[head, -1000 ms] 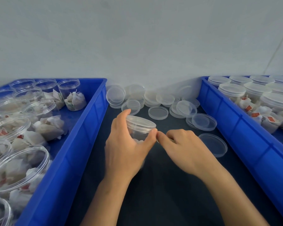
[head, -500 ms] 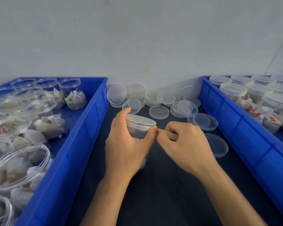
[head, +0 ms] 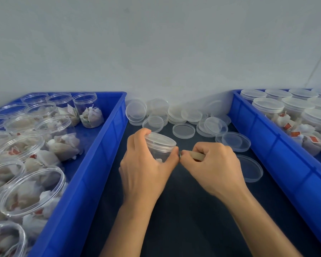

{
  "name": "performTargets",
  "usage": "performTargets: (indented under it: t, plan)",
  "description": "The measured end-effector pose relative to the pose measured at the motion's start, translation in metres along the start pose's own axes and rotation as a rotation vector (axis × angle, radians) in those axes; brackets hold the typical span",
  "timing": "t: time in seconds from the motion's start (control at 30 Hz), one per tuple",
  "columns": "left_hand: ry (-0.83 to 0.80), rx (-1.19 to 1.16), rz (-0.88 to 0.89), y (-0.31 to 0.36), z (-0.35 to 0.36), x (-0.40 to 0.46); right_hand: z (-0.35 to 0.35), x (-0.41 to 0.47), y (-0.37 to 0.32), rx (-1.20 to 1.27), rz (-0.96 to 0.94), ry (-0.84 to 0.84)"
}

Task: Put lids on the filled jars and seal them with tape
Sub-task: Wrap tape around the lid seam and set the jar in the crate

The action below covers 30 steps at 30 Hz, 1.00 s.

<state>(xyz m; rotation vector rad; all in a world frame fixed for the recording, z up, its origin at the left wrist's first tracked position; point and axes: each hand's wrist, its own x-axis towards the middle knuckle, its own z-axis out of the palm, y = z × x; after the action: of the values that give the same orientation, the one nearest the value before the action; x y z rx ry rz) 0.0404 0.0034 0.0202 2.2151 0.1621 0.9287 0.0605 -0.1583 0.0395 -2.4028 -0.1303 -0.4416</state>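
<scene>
A clear filled jar (head: 160, 147) with a lid on top stands on the dark table between two blue crates. My left hand (head: 145, 167) grips it, thumb on its right side and fingers round the far side. My right hand (head: 213, 166) holds a small beige tape roll (head: 197, 156) just to the right of the jar, its thumb meeting my left thumb at the jar's side. Most of the roll is hidden in my fingers. Loose clear lids (head: 183, 131) lie behind the jar.
The left blue crate (head: 93, 164) holds several open jars of white sachets. The right blue crate (head: 278, 153) holds several lidded jars. Two loose lids (head: 249, 168) lie right of my right hand. A grey wall stands behind.
My right hand has drawn slightly to the right, and the tape roll now shows between its fingers. My left hand keeps its grip on the jar.
</scene>
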Motion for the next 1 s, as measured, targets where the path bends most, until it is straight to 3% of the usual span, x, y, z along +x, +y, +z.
performTargets:
  t: [0.37, 0.7, 0.77, 0.87, 0.93, 1.0]
  plan:
    - [0.087, 0.203, 0.092, 0.02, 0.006, -0.002, -0.004, 0.003, 0.005, 0.018, 0.089, 0.101]
    - [0.156, 0.209, 0.121, 0.016, 0.012, -0.001, 0.009, 0.004, -0.006, -0.209, -0.12, 0.295]
    - [0.186, 0.177, 0.082, 0.014, 0.007, -0.001, 0.007, 0.012, 0.003, -0.23, -0.085, 0.283]
    - [0.298, 0.057, -0.056, -0.001, -0.007, 0.005, -0.022, 0.032, 0.036, -0.244, 0.149, 0.345]
    - [0.322, -0.044, -0.092, -0.005, -0.013, 0.006, -0.025, 0.035, 0.035, -0.212, 0.103, 0.412]
    - [0.208, -0.164, -0.072, -0.002, -0.006, 0.004, -0.012, 0.025, 0.022, -0.191, 0.012, 0.361]
